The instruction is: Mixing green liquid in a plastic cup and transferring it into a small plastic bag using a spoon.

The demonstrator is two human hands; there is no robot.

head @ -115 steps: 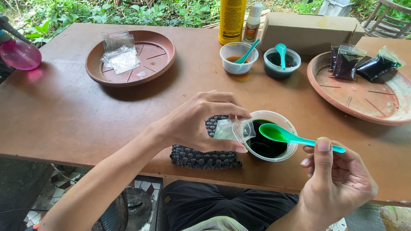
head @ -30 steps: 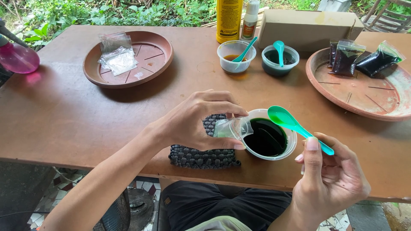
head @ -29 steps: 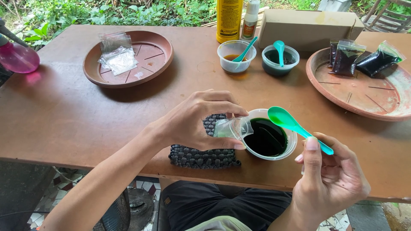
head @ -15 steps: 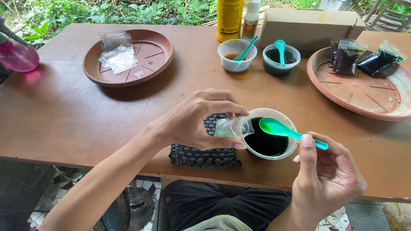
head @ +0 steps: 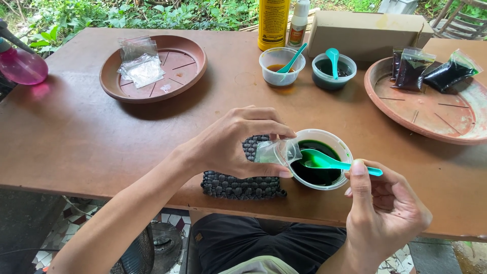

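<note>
Green liquid fills the round plastic cup [head: 320, 159] near the table's front edge [head: 152, 190], where a small clear bag [head: 276, 151] is pinched by the left hand [head: 233, 144] at its rim and a teal spoon [head: 332, 162] is gripped by the right hand [head: 383, 213].

At the lower centre of the frame, a turquoise spoon [head: 324, 162] dips into dark green liquid in a white cup [head: 319, 158]. Beside it lies a black woven pouch [head: 243, 185]. The table [head: 61, 137] is reddish brown. At the upper left sits a terracotta saucer [head: 152, 68], and at the far left a pink spray bottle [head: 23, 66].
</note>
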